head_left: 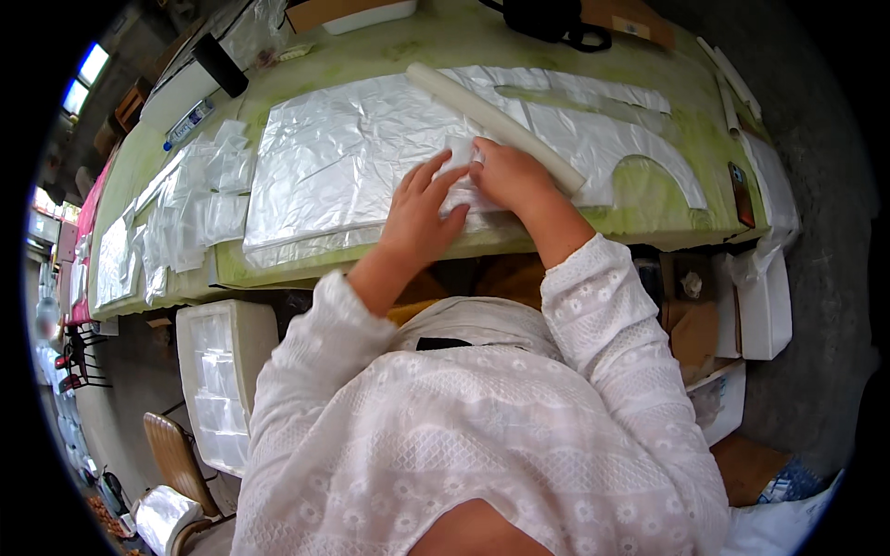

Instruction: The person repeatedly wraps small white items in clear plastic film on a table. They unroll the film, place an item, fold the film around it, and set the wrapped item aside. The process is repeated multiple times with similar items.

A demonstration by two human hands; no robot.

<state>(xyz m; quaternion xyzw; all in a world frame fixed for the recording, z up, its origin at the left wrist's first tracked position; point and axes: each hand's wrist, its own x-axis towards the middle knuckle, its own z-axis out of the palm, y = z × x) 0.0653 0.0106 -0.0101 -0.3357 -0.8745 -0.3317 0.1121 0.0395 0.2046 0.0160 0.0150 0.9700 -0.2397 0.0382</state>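
My left hand (419,215) and my right hand (508,176) meet over a small clear plastic bag piece (461,153) on a stack of large clear plastic sheets (324,167). Both hands pinch and press the small piece, fingers curled around its edges. A long white tube (491,119) lies diagonally just beyond my right hand. The sheets rest on a green-stained table (649,199).
Piles of small clear bags (199,190) lie at the table's left. A white bin (222,380) with stacked bags stands below the table at left. A phone (742,193) sits at the right edge, white boxes (765,306) below it, a wooden chair (176,459) lower left.
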